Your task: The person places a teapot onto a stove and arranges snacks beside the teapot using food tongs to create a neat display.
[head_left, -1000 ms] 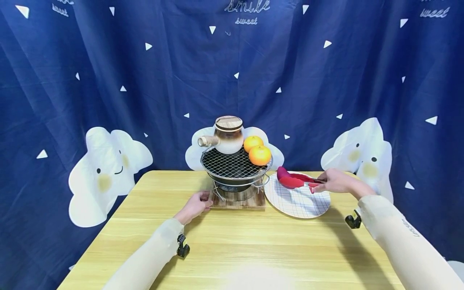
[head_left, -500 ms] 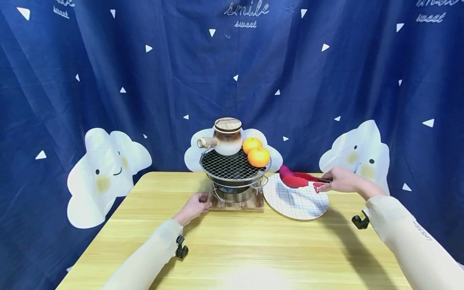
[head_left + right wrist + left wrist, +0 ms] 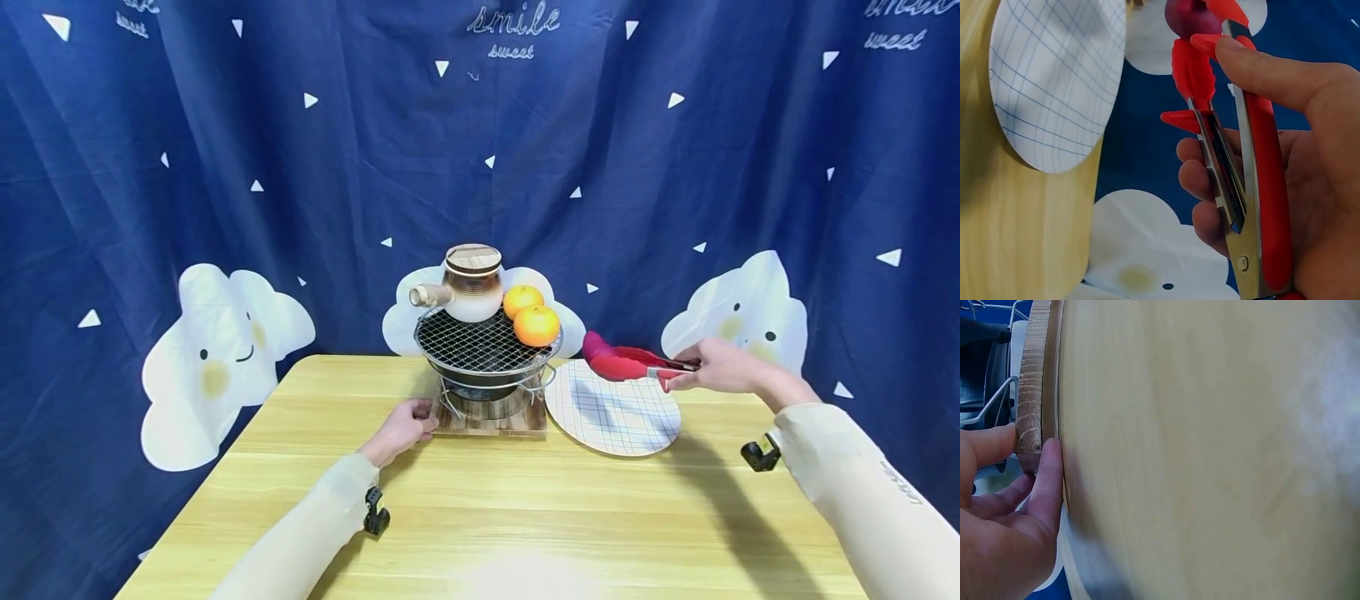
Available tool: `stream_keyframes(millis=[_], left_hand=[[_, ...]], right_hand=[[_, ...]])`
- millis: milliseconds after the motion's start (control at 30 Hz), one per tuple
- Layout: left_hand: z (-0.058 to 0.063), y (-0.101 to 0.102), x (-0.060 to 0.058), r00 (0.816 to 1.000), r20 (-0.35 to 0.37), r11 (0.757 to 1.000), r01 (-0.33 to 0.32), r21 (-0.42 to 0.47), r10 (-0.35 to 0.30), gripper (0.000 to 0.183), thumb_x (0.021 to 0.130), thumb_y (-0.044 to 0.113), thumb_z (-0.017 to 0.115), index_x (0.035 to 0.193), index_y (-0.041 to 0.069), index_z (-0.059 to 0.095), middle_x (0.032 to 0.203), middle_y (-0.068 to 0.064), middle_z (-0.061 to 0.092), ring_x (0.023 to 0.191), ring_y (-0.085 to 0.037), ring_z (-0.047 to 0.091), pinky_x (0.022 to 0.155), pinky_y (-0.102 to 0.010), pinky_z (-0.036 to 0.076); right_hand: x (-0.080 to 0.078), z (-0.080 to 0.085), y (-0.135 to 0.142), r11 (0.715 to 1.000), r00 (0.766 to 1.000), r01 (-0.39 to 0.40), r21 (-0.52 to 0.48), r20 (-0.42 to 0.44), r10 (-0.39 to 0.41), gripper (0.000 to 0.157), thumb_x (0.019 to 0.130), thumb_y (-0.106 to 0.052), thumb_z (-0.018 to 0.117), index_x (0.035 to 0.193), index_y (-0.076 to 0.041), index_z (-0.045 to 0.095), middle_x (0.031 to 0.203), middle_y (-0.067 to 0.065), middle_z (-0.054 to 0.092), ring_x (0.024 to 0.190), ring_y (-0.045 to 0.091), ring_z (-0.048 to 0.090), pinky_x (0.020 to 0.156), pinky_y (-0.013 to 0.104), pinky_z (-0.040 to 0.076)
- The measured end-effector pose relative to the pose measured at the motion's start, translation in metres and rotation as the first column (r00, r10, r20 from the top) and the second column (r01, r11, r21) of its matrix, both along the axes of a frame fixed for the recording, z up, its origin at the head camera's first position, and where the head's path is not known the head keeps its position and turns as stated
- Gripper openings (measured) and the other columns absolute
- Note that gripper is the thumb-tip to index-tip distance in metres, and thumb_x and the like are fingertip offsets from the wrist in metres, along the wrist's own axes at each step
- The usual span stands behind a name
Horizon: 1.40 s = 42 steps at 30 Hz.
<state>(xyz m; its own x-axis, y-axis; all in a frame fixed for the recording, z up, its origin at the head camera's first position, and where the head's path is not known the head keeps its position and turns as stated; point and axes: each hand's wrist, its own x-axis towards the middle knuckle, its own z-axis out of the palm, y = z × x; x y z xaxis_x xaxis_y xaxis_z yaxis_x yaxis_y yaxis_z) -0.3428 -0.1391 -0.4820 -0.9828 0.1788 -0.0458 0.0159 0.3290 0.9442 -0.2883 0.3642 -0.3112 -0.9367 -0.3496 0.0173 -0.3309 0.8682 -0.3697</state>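
Note:
My right hand (image 3: 716,367) grips red-and-metal kitchen tongs (image 3: 1270,187), thumb on one arm and fingers curled round the other. Between the red tips sits a smooth, purple, rounded piece (image 3: 1188,19), like a sweet potato, partly hidden by them. Tongs and piece are above the round white plate (image 3: 615,421) with blue grid lines. At the left, my left hand (image 3: 401,431) pinches the near left corner of the wooden base board (image 3: 1033,381) under the grill. Its thumb lies on the upper face, and other fingers touch the edge and underside.
On the grill's wire mesh (image 3: 476,342) stand a lidded clay pot (image 3: 474,296), its handle pointing left, and two orange mandarins (image 3: 537,326) at the right. The wooden table (image 3: 480,508) ends behind them at a blue curtain (image 3: 360,167).
My right hand has lifted the tongs with the purple piece slightly and moved them right, over the plate. My left hand has stayed at the base board.

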Motion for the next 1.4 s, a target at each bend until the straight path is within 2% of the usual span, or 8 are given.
stream_keyframes(millis=[267,600,800,1033,1200,1400], left_hand=[[0.002,-0.001,0.002,1.000,0.016,1.000,-0.002,-0.003,0.002,0.050,0.096,0.002,0.060,0.141,-0.011,0.045,0.122,-0.028,0.058,0.100,-0.032,0.067,0.089,-0.041,0.062],[-0.003,-0.002,-0.001,1.000,0.006,1.000,0.007,0.004,-0.007,0.052,0.095,0.001,0.061,0.142,-0.013,0.042,0.120,-0.028,0.058,0.098,-0.029,0.068,0.089,-0.040,0.062],[-0.004,-0.002,-0.002,1.000,0.001,1.000,0.013,0.001,-0.013,0.053,0.095,0.001,0.061,0.142,-0.013,0.042,0.120,-0.028,0.058,0.098,-0.030,0.068,0.089,-0.041,0.062],[-0.005,-0.004,-0.004,1.000,-0.002,1.000,0.014,0.011,-0.014,0.054,0.094,0.001,0.062,0.142,-0.013,0.042,0.121,-0.029,0.057,0.100,-0.031,0.067,0.089,-0.041,0.062],[-0.004,-0.004,-0.004,1.000,0.004,1.000,0.015,0.007,-0.015,0.053,0.095,0.001,0.062,0.142,-0.013,0.042,0.122,-0.029,0.057,0.099,-0.032,0.067,0.089,-0.041,0.062],[-0.004,-0.003,-0.003,1.000,0.012,1.000,0.008,0.004,-0.008,0.052,0.096,0.002,0.061,0.142,-0.012,0.043,0.121,-0.028,0.057,0.100,-0.032,0.068,0.090,-0.040,0.062]], right_hand=[[0.007,0.014,0.001,0.998,1.000,0.024,0.056,-0.012,-0.024,0.035,0.085,-0.040,0.080,0.099,-0.009,0.074,0.076,-0.002,0.060,0.071,0.015,0.052,0.060,0.025,0.040],[0.006,0.022,0.000,0.995,0.999,0.021,0.095,-0.047,-0.017,0.034,0.083,-0.045,0.080,0.096,-0.013,0.075,0.073,-0.005,0.059,0.068,0.014,0.051,0.057,0.024,0.037],[0.010,0.031,-0.005,0.995,0.999,0.023,0.099,-0.042,-0.019,0.038,0.083,-0.047,0.080,0.098,-0.012,0.075,0.072,-0.005,0.058,0.068,0.014,0.050,0.056,0.025,0.036],[0.013,0.042,-0.013,0.995,0.999,0.011,0.104,-0.049,-0.006,0.044,0.083,-0.045,0.080,0.106,-0.008,0.075,0.076,-0.004,0.062,0.070,0.014,0.053,0.059,0.026,0.041],[0.014,0.049,-0.017,0.996,0.999,0.011,0.094,-0.039,-0.007,0.042,0.083,-0.044,0.080,0.105,-0.009,0.075,0.077,-0.003,0.062,0.072,0.016,0.053,0.059,0.026,0.041],[0.016,0.056,-0.023,0.994,0.999,0.026,0.105,-0.048,-0.021,0.050,0.083,-0.046,0.080,0.115,-0.007,0.073,0.082,-0.002,0.064,0.077,0.017,0.054,0.062,0.028,0.042]])
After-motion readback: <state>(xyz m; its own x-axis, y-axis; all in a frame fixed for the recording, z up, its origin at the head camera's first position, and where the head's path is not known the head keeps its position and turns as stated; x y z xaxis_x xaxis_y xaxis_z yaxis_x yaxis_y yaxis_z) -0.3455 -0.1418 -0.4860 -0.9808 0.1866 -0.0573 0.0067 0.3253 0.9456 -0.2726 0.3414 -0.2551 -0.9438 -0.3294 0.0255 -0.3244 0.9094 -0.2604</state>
